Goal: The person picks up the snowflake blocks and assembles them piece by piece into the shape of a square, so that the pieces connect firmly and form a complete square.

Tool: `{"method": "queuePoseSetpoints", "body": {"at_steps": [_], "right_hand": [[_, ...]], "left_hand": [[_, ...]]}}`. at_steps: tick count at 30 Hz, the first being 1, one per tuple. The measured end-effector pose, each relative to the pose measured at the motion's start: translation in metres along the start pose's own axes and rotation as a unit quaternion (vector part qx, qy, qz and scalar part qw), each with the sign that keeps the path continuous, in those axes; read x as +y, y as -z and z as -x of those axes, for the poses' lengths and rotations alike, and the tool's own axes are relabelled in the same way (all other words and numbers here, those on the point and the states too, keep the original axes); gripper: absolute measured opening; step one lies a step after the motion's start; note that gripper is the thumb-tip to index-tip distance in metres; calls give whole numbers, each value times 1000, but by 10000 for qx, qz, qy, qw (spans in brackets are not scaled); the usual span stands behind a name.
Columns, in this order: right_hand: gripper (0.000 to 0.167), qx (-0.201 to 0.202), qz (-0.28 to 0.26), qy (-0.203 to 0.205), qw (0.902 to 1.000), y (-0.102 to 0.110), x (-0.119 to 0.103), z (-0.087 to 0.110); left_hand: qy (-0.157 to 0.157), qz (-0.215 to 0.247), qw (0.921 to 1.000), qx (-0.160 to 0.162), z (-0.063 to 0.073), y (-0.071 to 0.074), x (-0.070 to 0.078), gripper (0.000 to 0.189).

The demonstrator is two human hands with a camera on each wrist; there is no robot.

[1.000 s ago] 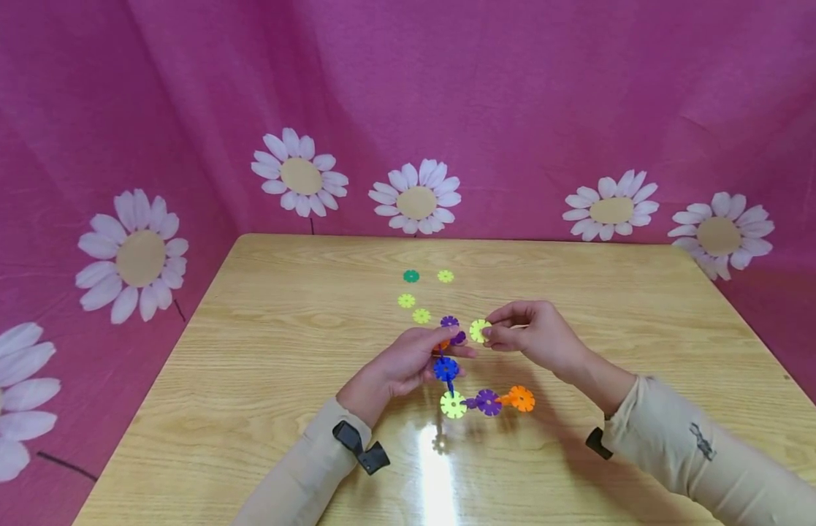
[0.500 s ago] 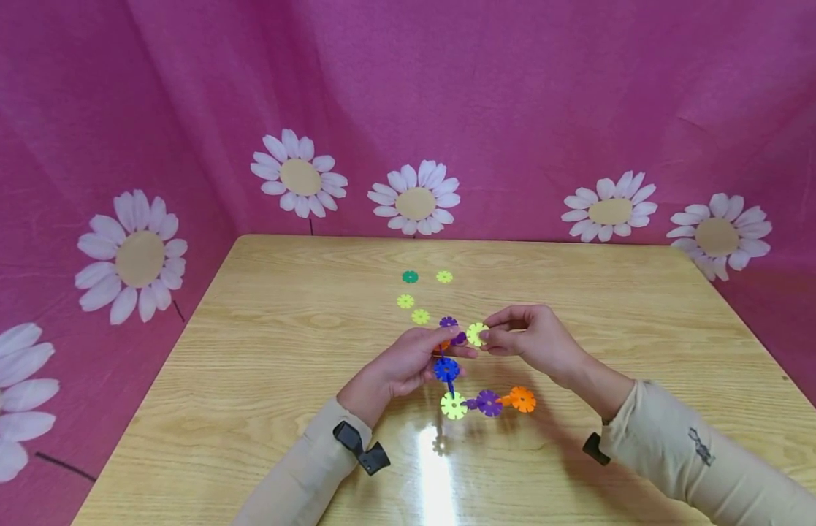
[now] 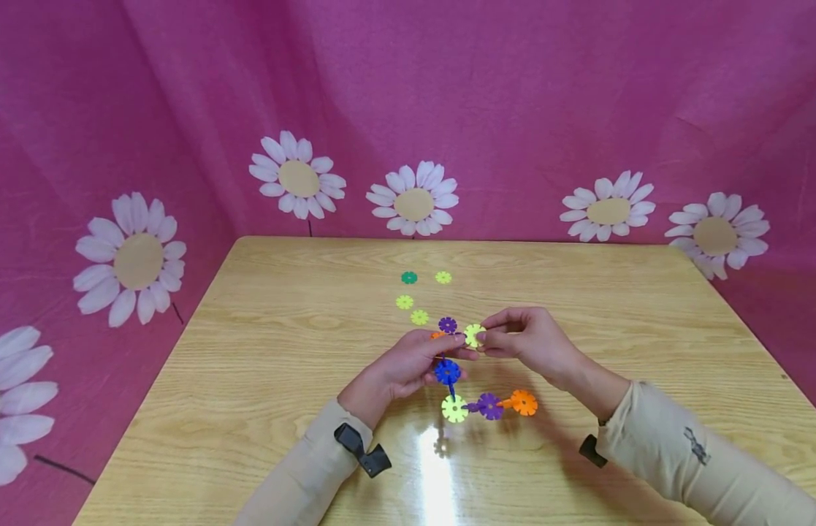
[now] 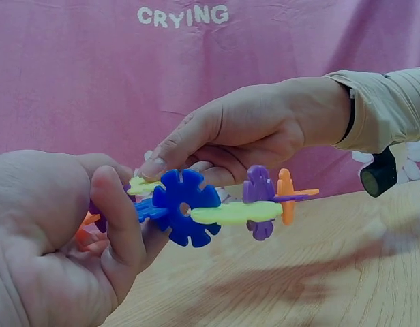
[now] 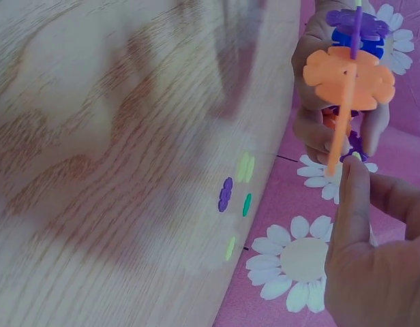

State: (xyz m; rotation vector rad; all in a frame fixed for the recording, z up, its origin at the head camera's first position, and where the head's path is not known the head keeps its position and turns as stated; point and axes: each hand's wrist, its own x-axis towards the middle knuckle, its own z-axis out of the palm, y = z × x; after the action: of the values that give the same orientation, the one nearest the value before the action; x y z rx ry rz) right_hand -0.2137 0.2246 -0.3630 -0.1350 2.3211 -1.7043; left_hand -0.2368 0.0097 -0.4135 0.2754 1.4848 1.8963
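Observation:
My left hand point(image 3: 408, 361) grips one end of a chain of notched plastic discs, which hangs above the table. From the fingers run a blue disc point(image 3: 447, 372), a yellow-green disc point(image 3: 454, 409), a purple disc point(image 3: 490, 406) and an orange disc point(image 3: 524, 402), slotted into each other. More orange and purple pieces are partly hidden by the left thumb. My right hand point(image 3: 539, 340) pinches a loose-edged yellow-green disc point(image 3: 473, 335) between thumb and fingers, right at the left fingertips. Whether its notch sits in the purple piece there, I cannot tell.
Beyond the hands, a green disc point(image 3: 409, 277), a purple disc point(image 3: 448, 324) and several yellow-green discs point(image 3: 404, 302) lie flat on the wooden table point(image 3: 283, 329). A pink curtain point(image 3: 500, 88) with daisies surrounds the table's back and sides.
My right hand has moved slightly left and down, bringing the yellow-green disc up against the left fingertips. The left hand keeps its grip, its thumb now covering more of the purple piece.

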Motion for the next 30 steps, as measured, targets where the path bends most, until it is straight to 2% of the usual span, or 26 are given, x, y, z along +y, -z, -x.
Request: {"method": "queuePoseSetpoints", "body": {"at_steps": [12, 22, 26, 30], "right_hand": [[30, 30, -292, -80, 9995, -3, 2, 2], [32, 152, -665, -150, 9976, -5, 5, 0], [32, 206, -677, -137, 9974, -6, 7, -1], [33, 303, -564, -171, 9978, -6, 8, -2]], "left_hand": [[-137, -485, 9987, -87, 3, -3, 1, 37], [-29, -761, 9970, -122, -1, -2, 4, 36], [-42, -721, 9973, -100, -3, -2, 2, 36], [-102, -379, 9992, -48, -4, -2, -1, 36]]}}
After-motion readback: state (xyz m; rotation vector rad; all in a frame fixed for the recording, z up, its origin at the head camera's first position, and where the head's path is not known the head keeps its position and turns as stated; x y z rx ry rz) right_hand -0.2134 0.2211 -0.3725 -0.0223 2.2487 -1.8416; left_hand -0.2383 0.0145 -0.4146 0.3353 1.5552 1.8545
